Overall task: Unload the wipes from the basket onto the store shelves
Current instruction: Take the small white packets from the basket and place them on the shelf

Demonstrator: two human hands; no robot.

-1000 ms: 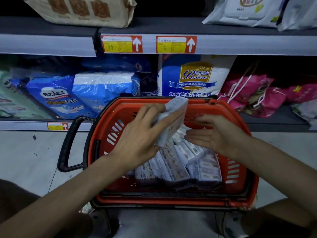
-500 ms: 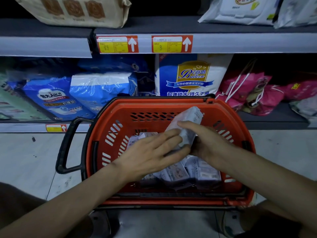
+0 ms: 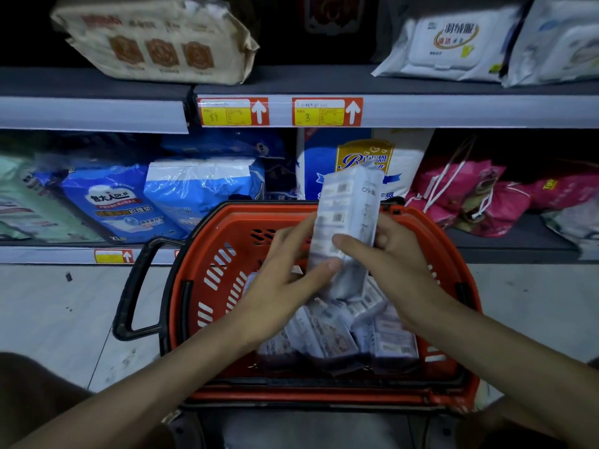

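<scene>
Two hands hold a wipes stack (image 3: 348, 218) over the red basket (image 3: 194, 277).

The left hand (image 3: 285, 283) and right hand (image 3: 402, 267) each curl round the upright stack, thumbs on its near face, above the basket's middle. It is perhaps two or three packs. Loose packs (image 3: 330, 338) lie inside the basket.

Glossy plastic film wraps the wipes pack (image 3: 346, 222); the orange basket (image 3: 207, 270) is smooth moulded plastic.

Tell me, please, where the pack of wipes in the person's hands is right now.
In the head view, the pack of wipes stands upright at centre, above the red basket, gripped between the left hand and the right hand.
</scene>
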